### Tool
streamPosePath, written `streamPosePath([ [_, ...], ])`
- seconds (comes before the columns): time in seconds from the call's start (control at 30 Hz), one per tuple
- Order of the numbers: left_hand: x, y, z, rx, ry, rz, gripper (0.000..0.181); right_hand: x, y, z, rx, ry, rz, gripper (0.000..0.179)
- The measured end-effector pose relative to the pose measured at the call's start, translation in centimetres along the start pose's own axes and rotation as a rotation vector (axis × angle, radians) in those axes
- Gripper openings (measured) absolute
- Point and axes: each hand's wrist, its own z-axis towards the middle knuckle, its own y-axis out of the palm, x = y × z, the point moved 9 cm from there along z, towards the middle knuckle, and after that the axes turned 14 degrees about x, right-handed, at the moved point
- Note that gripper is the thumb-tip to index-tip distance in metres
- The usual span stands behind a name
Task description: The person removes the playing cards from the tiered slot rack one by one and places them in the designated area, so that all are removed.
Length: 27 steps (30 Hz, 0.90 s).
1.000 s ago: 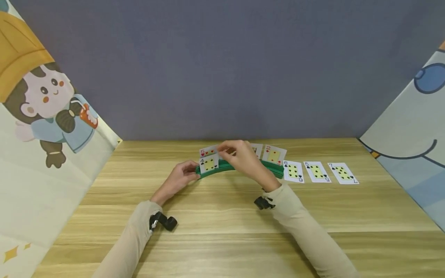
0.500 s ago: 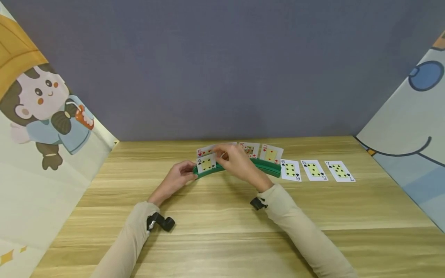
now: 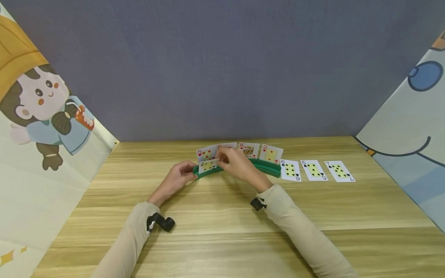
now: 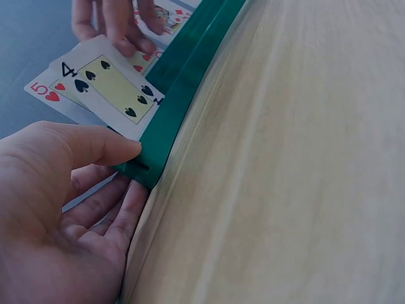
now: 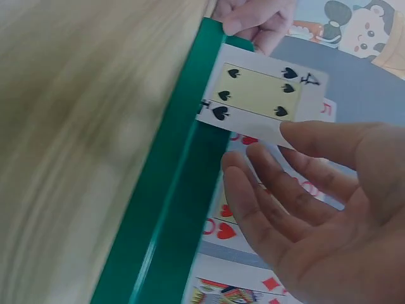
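L hand (image 3: pixel 175 177), left of ctr in head view: grip pinches L end of green card holder (image 3: pixel 267 167), thumb on top, fingers below. R hand (image 3: pixel 238 164), ctr frame: grip pinches R edge of 4 of spades (image 3: pixel 208 166), thumb in front. 4 = ctr-left of frame, lower edge at holder's front, overlapping 5 of hearts (image 3: pixel 206 153) behind. K of diamonds (image 3: pixel 248 150) + 2 of diamonds (image 3: pixel 270 155) stand farther R in holder. 6 of spades (image 3: pixel 290 170), 5 of spades (image 3: pixel 314 170), 7 of spades (image 3: pixel 340 171) flat on tabletop (image 3: pixel 222 231), right of ctr.
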Motion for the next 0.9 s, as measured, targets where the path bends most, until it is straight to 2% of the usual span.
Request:
streamPosePath([
  [0.1, 0.0, 0.0, 0.0, 0.001, -0.007, 0.002, 0.034, 0.5, 0.6, -0.1, -0.034, -0.003, -0.018, 0.012],
  [0.2, 0.1, 0.0, 0.0, 0.004, -0.008, 0.005, 0.034, 1.2, 1.1, -0.1, -0.047, 0.012, 0.013, 0.015],
  [0.57, 0.1, 0.0, -0.1, -0.006, 0.002, 0.01, 0.037, 3.2, 2.3, -0.2, -0.035, 0.117, 0.28, 0.011],
  [0.7, -0.1, -0.1, 0.0, 0.0, -0.004, 0.008, 0.037, 3.6, 2.5, -0.2, -0.011, 0.132, 0.307, 0.01],
  [0.9, -0.1, 0.0, 0.0, 0.004, -0.01, 0.012, 0.035, 3.7, 2.5, -0.2, 0.007, 0.125, 0.291, 0.009],
])
